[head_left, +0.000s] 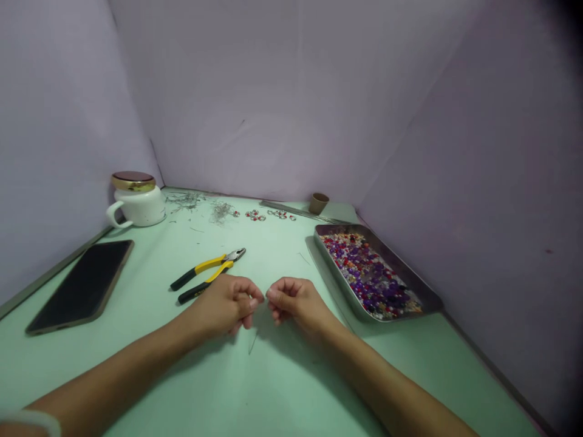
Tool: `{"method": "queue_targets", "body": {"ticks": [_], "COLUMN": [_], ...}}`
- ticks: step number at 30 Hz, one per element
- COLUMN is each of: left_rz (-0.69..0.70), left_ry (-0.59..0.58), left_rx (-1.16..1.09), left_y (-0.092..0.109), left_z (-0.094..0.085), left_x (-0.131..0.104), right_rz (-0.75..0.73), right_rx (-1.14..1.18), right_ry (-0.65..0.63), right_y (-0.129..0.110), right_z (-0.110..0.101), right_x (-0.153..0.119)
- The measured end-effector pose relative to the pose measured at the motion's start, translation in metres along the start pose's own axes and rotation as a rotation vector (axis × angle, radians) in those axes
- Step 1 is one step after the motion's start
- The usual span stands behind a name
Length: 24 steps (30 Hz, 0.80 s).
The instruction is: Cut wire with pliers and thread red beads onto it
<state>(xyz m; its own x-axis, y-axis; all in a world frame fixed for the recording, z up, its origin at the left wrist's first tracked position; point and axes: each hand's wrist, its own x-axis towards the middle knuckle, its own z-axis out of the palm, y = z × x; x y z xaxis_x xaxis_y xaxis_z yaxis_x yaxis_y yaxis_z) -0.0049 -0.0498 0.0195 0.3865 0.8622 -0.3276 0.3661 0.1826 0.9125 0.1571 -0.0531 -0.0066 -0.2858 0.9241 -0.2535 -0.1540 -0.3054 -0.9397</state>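
Observation:
My left hand and my right hand are raised over the middle of the green table, fingertips nearly touching. Each hand is closed in a pinch. Whatever lies between the fingertips is too small to make out. A thin wire shows just below the left fingers. Beside my left hand lie pliers with yellow and black handles, their jaws pointing away to the right. A metal tray of purple, red and pale beads stands to the right of my right hand.
At left are a black phone and a white mug with a gold-rimmed lid. Along the back lie wire scraps, red-and-silver bead pieces, long thin wires and a small brown cup. Pale walls enclose the table.

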Motion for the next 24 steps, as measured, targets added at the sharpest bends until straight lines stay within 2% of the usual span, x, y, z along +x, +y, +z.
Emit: {"method": "queue_targets", "body": {"ticks": [5, 10, 13, 15, 19, 24], "left_rz": [0.042, 0.123, 0.043, -0.01, 0.028, -0.014], "left_ry": [0.153, 0.281, 0.386, 0.358, 0.327, 0.315], "left_rx": [0.253, 0.567, 0.79, 0.967, 1.198, 1.234], "left_y": [-0.002, -0.001, -0.005, -0.01, -0.024, -0.03], "left_z": [-0.019, -0.048, -0.065, -0.071, -0.071, -0.062], "left_x": [0.008, 0.012, 0.011, 0.01, 0.013, 0.019], "right_rz": [-0.004, 0.006, -0.042, -0.089, -0.14, -0.196], "right_rx": [0.032, 0.087, 0.21, 0.285, 0.351, 0.387], "right_ry": [0.126, 0.177, 0.257, 0.308, 0.35, 0.389], "right_y": [0.002, 0.004, 0.005, 0.005, 0.007, 0.009], "right_z": [-0.017, -0.025, -0.026, -0.025, -0.024, -0.021], "right_x": [0.011, 0.017, 0.019, 0.021, 0.022, 0.021]}}
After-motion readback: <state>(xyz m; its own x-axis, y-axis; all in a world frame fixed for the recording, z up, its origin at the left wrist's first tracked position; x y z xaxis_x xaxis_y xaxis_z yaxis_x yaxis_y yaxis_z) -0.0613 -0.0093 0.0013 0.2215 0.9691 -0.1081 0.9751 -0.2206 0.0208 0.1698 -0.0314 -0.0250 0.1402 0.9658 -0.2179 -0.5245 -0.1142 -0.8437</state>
